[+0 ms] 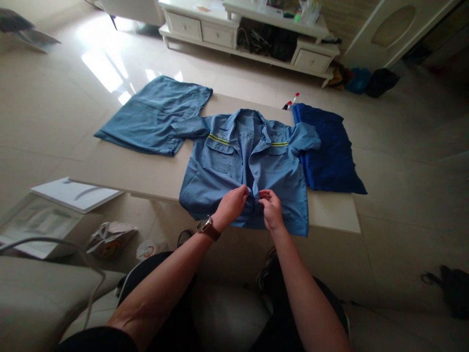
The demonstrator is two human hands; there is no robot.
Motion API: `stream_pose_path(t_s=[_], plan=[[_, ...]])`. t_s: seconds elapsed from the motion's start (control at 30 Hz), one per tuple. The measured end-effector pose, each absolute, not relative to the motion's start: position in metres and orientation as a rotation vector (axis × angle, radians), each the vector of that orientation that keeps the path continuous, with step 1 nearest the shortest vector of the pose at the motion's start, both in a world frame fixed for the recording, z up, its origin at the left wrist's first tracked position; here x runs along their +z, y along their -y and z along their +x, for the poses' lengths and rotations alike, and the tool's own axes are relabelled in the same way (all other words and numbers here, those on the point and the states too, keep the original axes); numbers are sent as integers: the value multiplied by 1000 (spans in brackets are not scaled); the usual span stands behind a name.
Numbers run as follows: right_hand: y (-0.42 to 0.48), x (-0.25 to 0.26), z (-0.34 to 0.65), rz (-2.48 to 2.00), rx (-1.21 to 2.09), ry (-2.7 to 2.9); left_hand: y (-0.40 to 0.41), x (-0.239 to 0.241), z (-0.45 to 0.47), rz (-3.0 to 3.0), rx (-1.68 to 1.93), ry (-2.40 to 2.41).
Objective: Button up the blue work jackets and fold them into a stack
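A light blue short-sleeved work shirt [216,161] lies spread face up on the table, collar away from me and lower hem over the near edge. Yellow stripes run above its chest pockets, and its front is parted at the top. My left hand [234,203], with a watch on the wrist, pinches one front edge low on the shirt. Just right of it, my right hand [270,205] has its fingers closed on the other front edge. Any button between the fingertips is too small to make out.
Folded blue-grey cloth [154,115] lies at the table's left, dark blue cloth [326,146] at its right. Red-capped bottles [293,100] show behind the pale table [120,171]. A white box [47,220] stands at left; a white TV cabinet [198,29] is beyond.
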State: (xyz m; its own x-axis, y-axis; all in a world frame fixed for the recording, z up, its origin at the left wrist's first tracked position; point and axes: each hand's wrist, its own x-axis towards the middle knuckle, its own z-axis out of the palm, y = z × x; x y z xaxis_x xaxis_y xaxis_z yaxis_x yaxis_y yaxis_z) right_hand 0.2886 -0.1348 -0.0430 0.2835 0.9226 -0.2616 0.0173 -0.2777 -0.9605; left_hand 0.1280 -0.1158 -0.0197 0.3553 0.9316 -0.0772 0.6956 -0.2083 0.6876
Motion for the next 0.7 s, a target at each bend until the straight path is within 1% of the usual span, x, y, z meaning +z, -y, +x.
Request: stream_pose_path(t_s=[0.17, 0.33, 0.47, 0.7], plan=[[135, -41, 290, -1362, 1369, 549, 117, -16, 129, 1969, 488, -1411], [136, -35, 289, -1274, 1425, 449, 118, -16, 130, 1993, 498, -1387], [137, -32, 286, -1287, 1414, 499, 118, -21, 129, 2015, 555, -1320], [136, -39, 286, -1426, 1276, 786, 116, -27, 130, 1939, 650, -1241]])
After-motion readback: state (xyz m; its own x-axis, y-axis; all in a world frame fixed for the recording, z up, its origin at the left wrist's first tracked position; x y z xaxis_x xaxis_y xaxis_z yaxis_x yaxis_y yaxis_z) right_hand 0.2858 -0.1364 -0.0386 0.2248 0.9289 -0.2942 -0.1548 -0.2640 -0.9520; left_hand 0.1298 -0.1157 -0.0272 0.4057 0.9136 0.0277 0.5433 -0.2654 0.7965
